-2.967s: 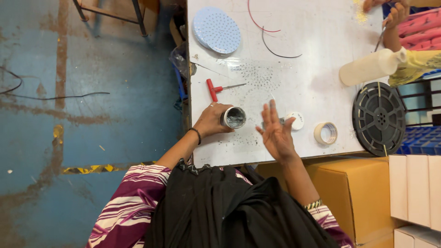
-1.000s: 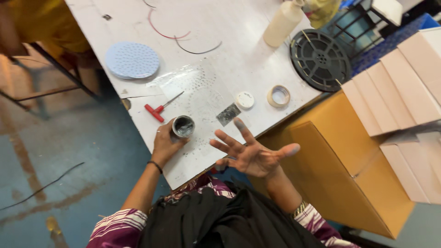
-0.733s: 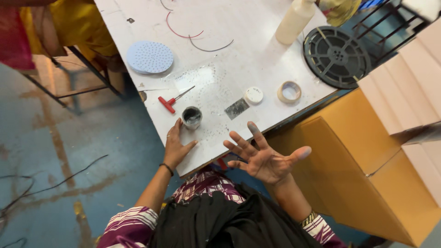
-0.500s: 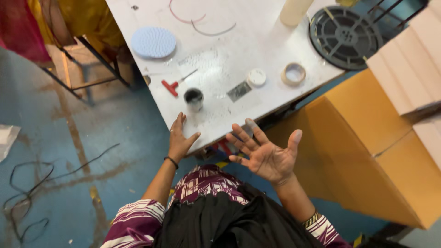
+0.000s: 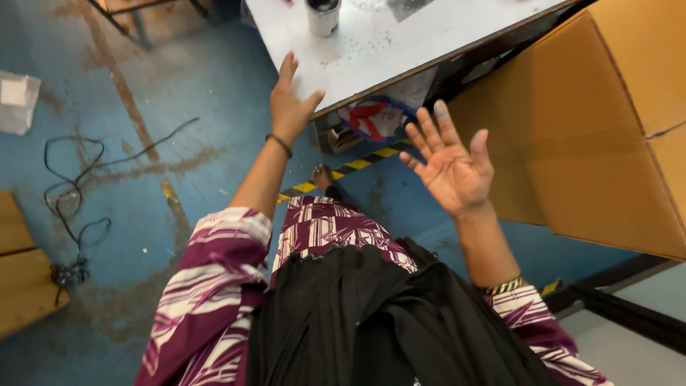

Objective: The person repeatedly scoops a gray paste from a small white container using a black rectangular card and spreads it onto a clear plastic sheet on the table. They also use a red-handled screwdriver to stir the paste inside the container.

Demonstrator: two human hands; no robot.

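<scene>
My left hand (image 5: 289,106) reaches forward, fingers together, empty, resting at the near corner of the white table (image 5: 400,43). A small round tin (image 5: 323,14) stands on the table just beyond that hand, apart from it. My right hand (image 5: 451,166) is raised in the air below the table edge, palm toward me, fingers spread, holding nothing. Both arms wear purple and white patterned sleeves, and a black cloth covers my lap.
A large brown cardboard box (image 5: 593,121) stands to the right of the table. A bag with red and blue markings (image 5: 377,117) sits under the table. A black cable (image 5: 75,207) lies on the blue floor at left, with yellow-black tape (image 5: 350,170) near my foot.
The view has tilted down, so most of the table top has left the frame. My left hand let go of the tin and slid back to the table's edge. My right hand stays open in the air.
</scene>
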